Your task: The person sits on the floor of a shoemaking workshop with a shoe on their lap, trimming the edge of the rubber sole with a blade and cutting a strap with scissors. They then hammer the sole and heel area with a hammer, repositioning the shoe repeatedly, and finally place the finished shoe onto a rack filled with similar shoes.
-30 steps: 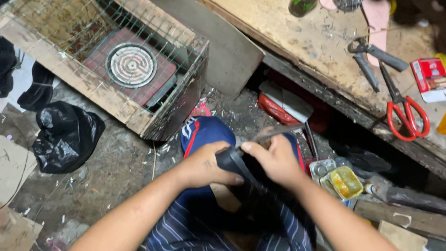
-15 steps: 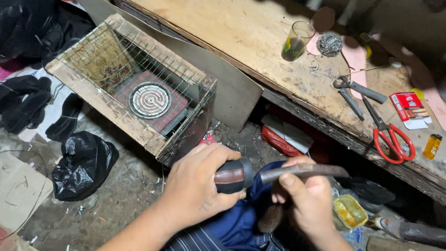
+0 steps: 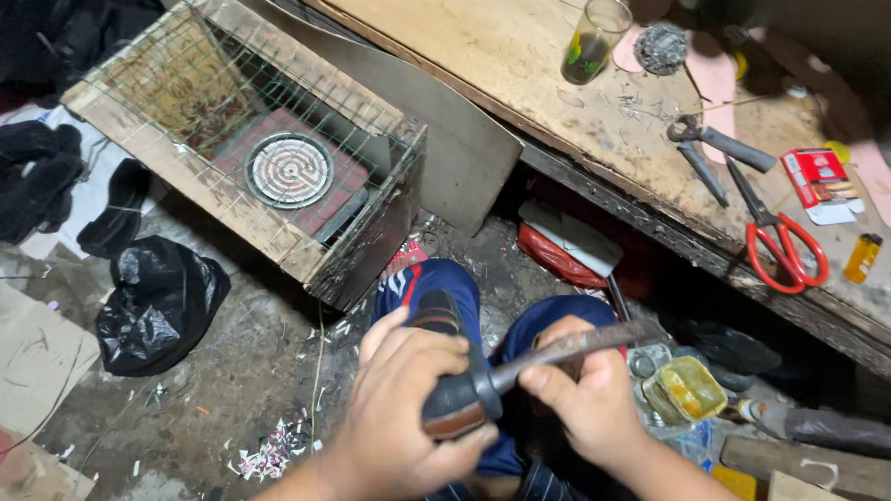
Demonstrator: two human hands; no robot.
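Note:
My left hand [image 3: 398,433] grips a dark shoe [image 3: 454,395] with a brown edge and holds it over my lap. My right hand [image 3: 594,404] is closed around a flat, worn metal blade [image 3: 582,343]. One end of the blade meets the shoe's edge just right of my left thumb. The other end sticks out to the right past my fingers. Below the hands are my blue trousers [image 3: 437,281] and a striped shirt.
A wooden wire-mesh box [image 3: 213,201] with a coil heater [image 3: 289,170] stands at the upper left, a black bag [image 3: 157,303] beside it. The workbench [image 3: 518,67] holds a glass [image 3: 594,39], pliers [image 3: 706,149], red scissors [image 3: 781,241] and a red packet [image 3: 818,179]. A glue tin [image 3: 687,388] sits by my right hand.
My hands have come apart from over my lap. The left now holds the shoe up, the right holds the blade against its edge. The view has tilted toward the bench.

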